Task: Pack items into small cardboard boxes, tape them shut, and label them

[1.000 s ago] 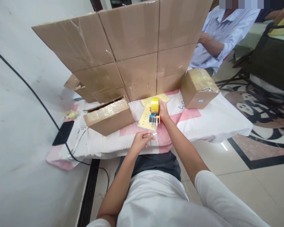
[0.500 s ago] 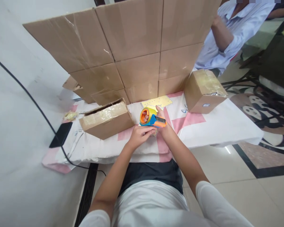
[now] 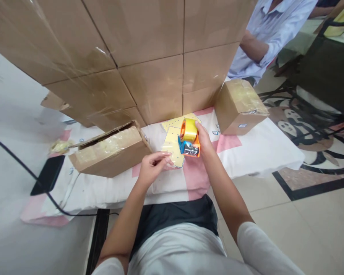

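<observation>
My right hand (image 3: 205, 139) is wrapped round a tape dispenser (image 3: 191, 149) in blue and orange, which carries a roll of yellowish tape (image 3: 189, 130). To its left, my left hand (image 3: 153, 168) has thumb and fingers pinched together on a piece of clear tape (image 3: 169, 148), faintly visible by its shine. Below the hands lies a pale yellow dotted sheet (image 3: 174, 139) with wavy edges. Whether the clear tape is still joined to the roll I cannot tell. A cardboard box (image 3: 114, 152) with tape over its top stands left of my left hand.
Stacked cardboard boxes (image 3: 151, 88) form a wall behind the table. A taped box (image 3: 237, 107) stands at the right. A black phone (image 3: 48, 174) and a black cable (image 3: 20, 162) are at the left. Across the table is a person in a light shirt (image 3: 286, 34).
My hands have moved apart: the left went left and down with the clear tape, while the dispenser turned in my right hand. The camera view has shifted, and more of the yellow sheet shows.
</observation>
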`<state>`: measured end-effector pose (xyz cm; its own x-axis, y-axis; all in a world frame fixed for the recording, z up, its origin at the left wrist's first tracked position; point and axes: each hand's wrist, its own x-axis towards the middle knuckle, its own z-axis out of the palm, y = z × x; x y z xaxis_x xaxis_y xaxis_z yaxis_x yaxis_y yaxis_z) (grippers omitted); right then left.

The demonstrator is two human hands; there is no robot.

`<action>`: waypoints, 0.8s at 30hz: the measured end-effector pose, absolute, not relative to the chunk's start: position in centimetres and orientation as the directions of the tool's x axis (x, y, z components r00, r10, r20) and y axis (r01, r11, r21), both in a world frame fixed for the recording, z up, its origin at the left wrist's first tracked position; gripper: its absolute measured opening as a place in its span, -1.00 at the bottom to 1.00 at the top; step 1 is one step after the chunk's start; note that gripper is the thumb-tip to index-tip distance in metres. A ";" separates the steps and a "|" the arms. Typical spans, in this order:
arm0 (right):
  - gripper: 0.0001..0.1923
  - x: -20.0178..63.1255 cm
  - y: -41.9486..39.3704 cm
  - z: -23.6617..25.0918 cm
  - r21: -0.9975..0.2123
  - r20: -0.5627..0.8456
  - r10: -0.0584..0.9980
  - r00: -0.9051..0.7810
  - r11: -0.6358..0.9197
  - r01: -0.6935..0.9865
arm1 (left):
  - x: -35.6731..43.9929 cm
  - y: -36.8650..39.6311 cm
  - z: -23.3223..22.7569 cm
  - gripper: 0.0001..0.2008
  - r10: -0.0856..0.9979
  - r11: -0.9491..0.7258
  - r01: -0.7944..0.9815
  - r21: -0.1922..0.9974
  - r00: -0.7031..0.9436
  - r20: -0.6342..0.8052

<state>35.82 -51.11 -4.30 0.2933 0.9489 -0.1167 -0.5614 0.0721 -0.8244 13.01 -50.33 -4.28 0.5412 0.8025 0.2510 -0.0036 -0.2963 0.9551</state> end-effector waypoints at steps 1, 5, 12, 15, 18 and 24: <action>-0.59 36.0 -51.2 -4.6 -0.881 -0.101 0.939 0.329 0.069 -0.468 | 12.6 -50.3 -4.3 -0.75 0.858 -0.215 -0.021 0.976 0.473 0.199; -0.64 36.8 -52.0 -5.1 -0.983 -0.103 0.940 0.325 -0.047 -0.176 | 10.8 -50.4 -3.9 -0.68 0.915 -0.094 -0.102 0.990 0.383 0.126; -0.45 34.0 -55.0 0.7 -0.830 0.270 0.743 0.612 -0.143 0.539 | 7.6 -52.1 -2.6 -0.71 0.908 -0.228 -0.022 0.973 0.355 0.221; -0.53 29.6 -55.1 3.2 -0.899 0.107 0.986 0.128 0.041 0.435 | 6.7 -52.7 -2.6 -0.74 0.885 -0.348 0.081 0.934 0.356 0.299; -0.55 26.4 -54.0 4.4 -0.956 0.001 0.971 -0.237 0.071 0.286 | 6.1 -53.0 -2.8 -0.73 0.884 -0.379 0.105 0.919 0.333 0.327; -0.77 23.0 -52.3 4.5 -0.885 0.210 0.962 -0.172 0.262 0.384 | 5.0 -52.9 -2.5 -0.57 0.954 -0.104 -0.074 0.992 0.273 0.120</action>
<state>23.01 -52.33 4.47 -0.1725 0.9623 0.2101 0.3844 0.2622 -0.8851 5.04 -52.89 -2.54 0.2729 0.9545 0.1204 -0.0737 -0.1041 0.9918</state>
